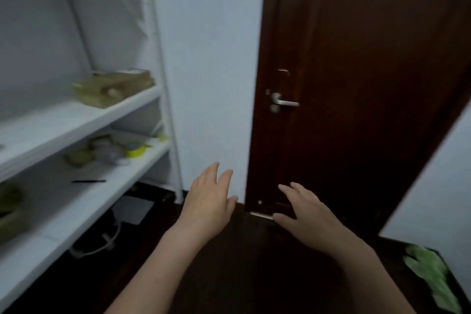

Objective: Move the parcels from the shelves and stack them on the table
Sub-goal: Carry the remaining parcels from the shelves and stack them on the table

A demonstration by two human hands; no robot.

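while both hands are out in front of me with nothing in them, the hazards all lie in the reach to come. left hand (206, 201): spread wide, fingers straight, holding nothing. right hand (305, 214): likewise open, fingers loosely fanned, holding nothing. both hover above the dark floor (242, 275), in front of the wall (209, 84) and the door (356, 84), touching neither as far as i can tell. the nearest clear parcel (114, 86), a tan one, lies on a middle board of the shelves (76, 120), up and to the left of my left hand and well apart from it; it sits toward the right end of the board, near the post (165, 109). the view is smeared, so its exact shape and edges cannot be read. finding one: the parcel is off to my side rather than ahead, so a sideways one-handed grab could tip it off the front of the board; i judge a two-handed lift safer. finding two: the post stands just beside the parcel and could catch a corner as it comes out. finding three: small items (112, 150) crowd the board below, and a low sweep of the arm could knock them down. finding four: a cable (102, 245) trails on the floor under the shelves, a trip risk if i step in close. finding five: the table is not in view, so the carry path cannot be assessed.
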